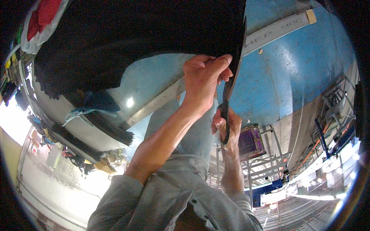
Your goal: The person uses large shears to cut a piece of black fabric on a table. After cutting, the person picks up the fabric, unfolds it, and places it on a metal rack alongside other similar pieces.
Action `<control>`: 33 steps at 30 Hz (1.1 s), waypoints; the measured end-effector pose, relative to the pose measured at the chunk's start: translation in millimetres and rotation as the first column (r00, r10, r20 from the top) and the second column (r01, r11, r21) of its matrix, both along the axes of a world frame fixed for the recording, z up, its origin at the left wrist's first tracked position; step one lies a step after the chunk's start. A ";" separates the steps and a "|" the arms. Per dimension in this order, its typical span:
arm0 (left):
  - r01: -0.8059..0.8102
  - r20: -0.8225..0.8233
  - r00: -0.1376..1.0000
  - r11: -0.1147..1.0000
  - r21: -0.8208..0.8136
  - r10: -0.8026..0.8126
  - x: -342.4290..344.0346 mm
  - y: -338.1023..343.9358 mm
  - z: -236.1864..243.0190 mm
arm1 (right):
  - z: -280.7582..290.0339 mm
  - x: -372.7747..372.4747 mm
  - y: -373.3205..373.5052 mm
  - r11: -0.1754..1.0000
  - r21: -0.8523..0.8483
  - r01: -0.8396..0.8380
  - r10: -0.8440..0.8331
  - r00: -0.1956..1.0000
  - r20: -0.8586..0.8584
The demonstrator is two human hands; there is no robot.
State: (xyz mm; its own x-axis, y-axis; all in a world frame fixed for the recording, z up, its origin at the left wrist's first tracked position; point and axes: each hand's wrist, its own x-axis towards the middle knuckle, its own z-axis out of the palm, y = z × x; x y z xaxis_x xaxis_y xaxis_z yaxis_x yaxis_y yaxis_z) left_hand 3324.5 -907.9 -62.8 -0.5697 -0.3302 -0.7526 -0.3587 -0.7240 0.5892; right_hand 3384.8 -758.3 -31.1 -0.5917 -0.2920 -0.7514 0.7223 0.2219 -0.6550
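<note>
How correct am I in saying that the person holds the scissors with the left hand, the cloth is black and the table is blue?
One part is wrong: the head view shows the scissors in the right hand, not the left hand. The cloth is indeed black and the table is blue.

At the near right corner of the black cloth (135, 30), the left hand (204, 79) pinches its edge, while nearer than this cloth the right hand (230, 125) holds the dark scissors (226, 133), and to its right a pale strip (277, 33) lies upon the blue table (304, 77).
</note>
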 end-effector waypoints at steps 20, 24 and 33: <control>0.025 0.017 1.000 0.999 -0.021 -0.025 -0.3 0.7 1.9 | 0.6 3.9 -4.7 0.999 0.043 0.032 -0.034 0.999 0.030; 0.027 0.022 0.999 0.999 -0.032 -0.026 -1.0 1.0 3.2 | 3.1 0.4 -6.7 0.998 0.059 0.006 -0.007 1.000 0.011; 0.054 0.023 0.998 0.998 -0.039 -0.053 -2.2 -0.9 4.7 | 2.9 1.5 -6.6 0.994 0.106 -0.010 0.006 0.999 0.031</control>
